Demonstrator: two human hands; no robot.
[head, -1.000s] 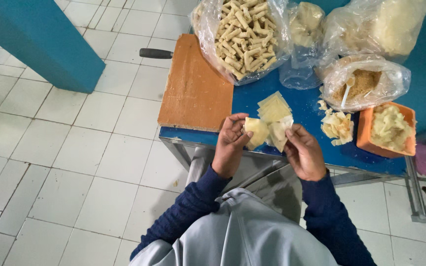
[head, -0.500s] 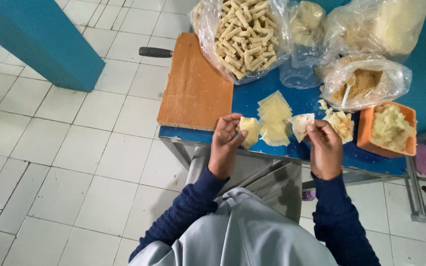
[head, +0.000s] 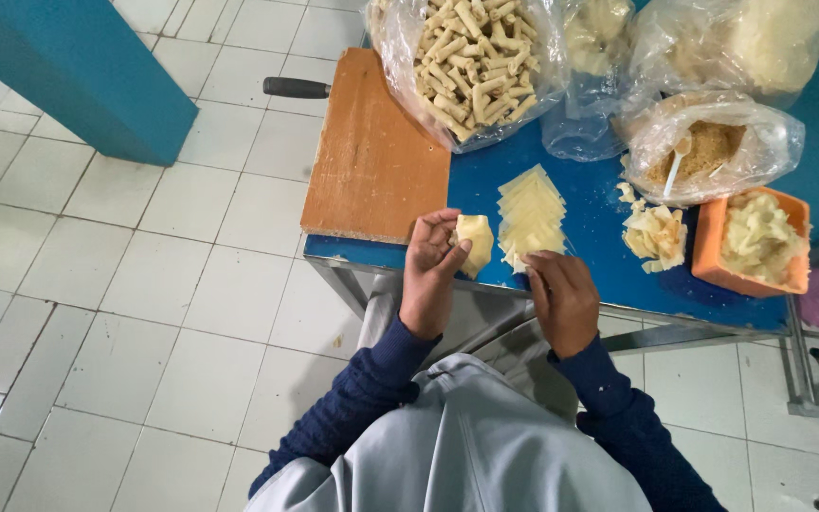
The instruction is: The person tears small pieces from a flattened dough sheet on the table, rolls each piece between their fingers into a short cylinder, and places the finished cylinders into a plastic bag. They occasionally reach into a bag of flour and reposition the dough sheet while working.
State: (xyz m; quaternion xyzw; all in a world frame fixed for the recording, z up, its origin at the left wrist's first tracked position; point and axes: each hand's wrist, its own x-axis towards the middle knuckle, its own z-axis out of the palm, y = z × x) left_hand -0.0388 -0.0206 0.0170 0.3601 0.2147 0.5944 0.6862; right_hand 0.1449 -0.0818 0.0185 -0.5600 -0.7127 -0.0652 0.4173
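Head view: left hand has its fingers curled, thumb and fingertips pinched on a pale yellow wrapper, which stands just past the fingertips over the near edge of the blue table; right hand lies palm down at the table edge, fingers bent together, their tips touching the near corner of a wrapper stack; whether they grip a sheet I cannot tell; the stack fans out on the table just beyond the right fingers and just right of the held wrapper; a wooden board lies beyond and left of the left fingers, a black handle sticking out behind it; well beyond both hands sits a clear bag of rolls; further right of the right fingers lies a loose heap of folded pieces, then an orange tub holding more pale pieces, with a bag of crumbs behind them; dark blue sleeves cover both forearms.
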